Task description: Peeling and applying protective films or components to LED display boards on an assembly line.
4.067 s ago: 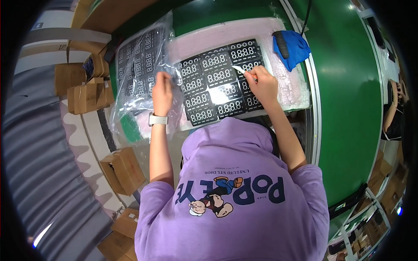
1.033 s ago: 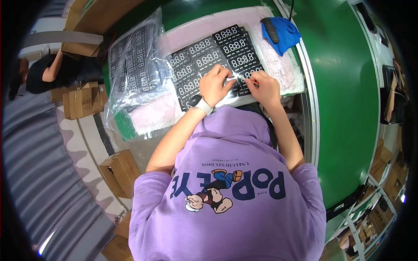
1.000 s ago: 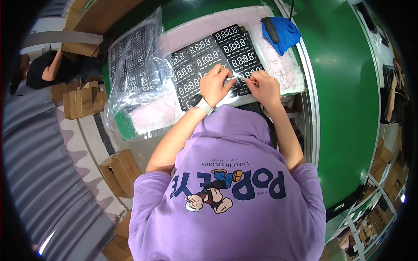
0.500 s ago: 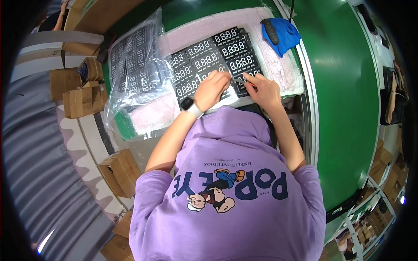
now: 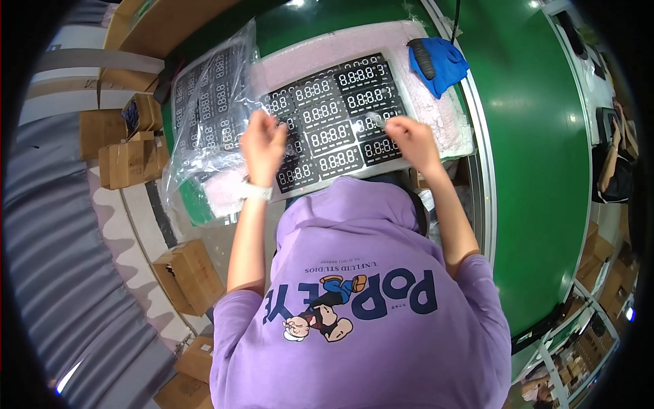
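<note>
Black display panels [image 5: 330, 138] with white segment digits lie in rows on a pale, plastic-wrapped foam board [image 5: 436, 133]. My left hand [image 5: 264, 146] hovers over the left columns of panels, beside a clear plastic bag [image 5: 235, 95]; motion smears its fingers. Above the right column is my right hand [image 5: 414, 143], its fingers curled closed. A small whitish blur shows at those fingertips, too unclear to name. Both hands hide parts of the panels under them.
The bag covers more display panels [image 5: 204, 102] at the left. A blue cloth with a dark grip-like piece [image 5: 443, 68] lies at the board's far right corner. A metal rail [image 5: 482, 157] borders the green surface [image 5: 538, 150] on the right. Cardboard boxes [image 5: 187, 276] stand at the left.
My hands were close together over the near panels, the right one with a thin tool-like thing. Now they are apart: the left has moved left, the right slightly away, uncovering the near middle panels.
</note>
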Action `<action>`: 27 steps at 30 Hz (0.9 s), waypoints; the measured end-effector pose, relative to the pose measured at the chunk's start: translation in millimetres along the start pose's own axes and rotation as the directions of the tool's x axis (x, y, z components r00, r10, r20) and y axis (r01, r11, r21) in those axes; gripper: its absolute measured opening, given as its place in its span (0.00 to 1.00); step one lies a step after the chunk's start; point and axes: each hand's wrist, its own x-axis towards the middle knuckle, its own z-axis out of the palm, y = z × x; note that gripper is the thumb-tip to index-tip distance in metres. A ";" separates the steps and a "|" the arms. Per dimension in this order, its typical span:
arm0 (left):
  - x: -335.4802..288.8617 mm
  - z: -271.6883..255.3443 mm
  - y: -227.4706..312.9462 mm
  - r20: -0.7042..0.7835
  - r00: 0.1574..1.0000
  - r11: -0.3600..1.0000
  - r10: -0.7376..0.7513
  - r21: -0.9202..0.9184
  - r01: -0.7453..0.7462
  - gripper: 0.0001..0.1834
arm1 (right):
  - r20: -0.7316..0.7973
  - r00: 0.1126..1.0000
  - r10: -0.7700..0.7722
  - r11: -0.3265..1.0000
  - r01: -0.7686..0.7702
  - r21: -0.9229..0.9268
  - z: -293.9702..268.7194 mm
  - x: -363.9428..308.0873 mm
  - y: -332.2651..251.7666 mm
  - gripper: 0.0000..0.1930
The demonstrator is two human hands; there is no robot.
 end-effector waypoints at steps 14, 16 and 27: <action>15.9 157.4 70.6 0.318 0.876 0.928 0.363 -0.043 -0.369 0.07 | -0.196 0.977 -0.082 0.831 -0.042 -0.555 -29.8 19.4 24.3 0.13; 13.9 159.0 69.8 0.320 0.874 0.924 0.365 -0.009 -0.383 0.08 | -0.180 0.979 -0.093 0.833 -0.023 -0.553 -30.5 19.8 23.7 0.13; 10.5 164.9 64.6 0.229 0.879 0.906 0.417 -0.035 -0.421 0.09 | -0.218 0.969 -0.113 0.848 -0.021 -0.530 -27.3 18.4 30.6 0.12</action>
